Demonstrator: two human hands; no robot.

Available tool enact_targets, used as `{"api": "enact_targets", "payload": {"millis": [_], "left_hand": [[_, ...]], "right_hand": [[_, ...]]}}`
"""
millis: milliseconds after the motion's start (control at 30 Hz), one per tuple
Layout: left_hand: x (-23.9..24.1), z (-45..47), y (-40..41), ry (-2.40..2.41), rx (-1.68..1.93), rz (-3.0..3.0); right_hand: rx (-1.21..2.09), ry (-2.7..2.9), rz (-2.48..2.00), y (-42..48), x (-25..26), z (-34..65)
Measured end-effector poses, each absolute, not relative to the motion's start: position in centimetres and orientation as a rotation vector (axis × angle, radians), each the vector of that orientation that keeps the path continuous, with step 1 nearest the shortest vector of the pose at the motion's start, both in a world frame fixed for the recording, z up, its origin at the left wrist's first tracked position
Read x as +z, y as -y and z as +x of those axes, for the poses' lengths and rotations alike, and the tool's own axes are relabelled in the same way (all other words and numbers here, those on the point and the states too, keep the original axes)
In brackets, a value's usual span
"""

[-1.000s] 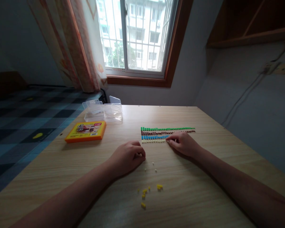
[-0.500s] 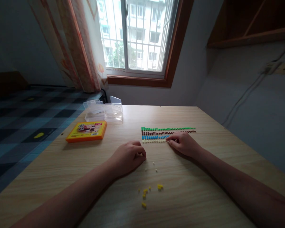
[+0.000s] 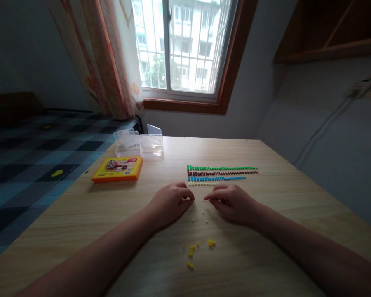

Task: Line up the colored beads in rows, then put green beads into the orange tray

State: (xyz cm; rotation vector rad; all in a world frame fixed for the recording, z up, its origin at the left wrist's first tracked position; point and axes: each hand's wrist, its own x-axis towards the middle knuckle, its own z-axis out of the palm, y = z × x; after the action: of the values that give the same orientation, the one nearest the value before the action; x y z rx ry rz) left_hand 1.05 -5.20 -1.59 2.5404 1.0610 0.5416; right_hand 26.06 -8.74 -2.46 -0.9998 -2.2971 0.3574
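Both my hands rest on a wooden table (image 3: 297, 194). My left hand (image 3: 170, 202) is curled with thumb and fingers pinched together; what they hold is too small to make out. My right hand (image 3: 231, 202) lies just to its right, fingers bent, fingertips pointing toward the left hand. Beyond the hands lie neat rows of tiny beads: a green row (image 3: 222, 168), a dark brown row (image 3: 225, 173), a blue row (image 3: 216, 179) and a short pale row (image 3: 200, 185). Two loose pale beads (image 3: 204, 217) lie between the hands. Several yellow beads (image 3: 198, 247) are scattered nearer to me.
An orange-yellow flat box (image 3: 119, 168) lies at the left of the table, with clear plastic containers (image 3: 139, 144) behind it. A bed with a checked blue cover (image 3: 34, 165) stands left of the table. A window and curtain are behind; a grey wall is on the right.
My right hand has drawn back from the right end of the pale row, leftward and nearer to me, close to the left hand. The blue row shows in full. The left hand stayed put.
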Motion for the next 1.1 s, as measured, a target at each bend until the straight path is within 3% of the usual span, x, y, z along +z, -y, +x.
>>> {"api": "enact_targets", "payload": {"millis": [1100], "left_hand": [[-1.5, 0.9, 4.9, -1.074, 0.664, 2.433]], "right_hand": [[0.263, 2.421, -0.959, 9.4, -2.6, 25.6]]}}
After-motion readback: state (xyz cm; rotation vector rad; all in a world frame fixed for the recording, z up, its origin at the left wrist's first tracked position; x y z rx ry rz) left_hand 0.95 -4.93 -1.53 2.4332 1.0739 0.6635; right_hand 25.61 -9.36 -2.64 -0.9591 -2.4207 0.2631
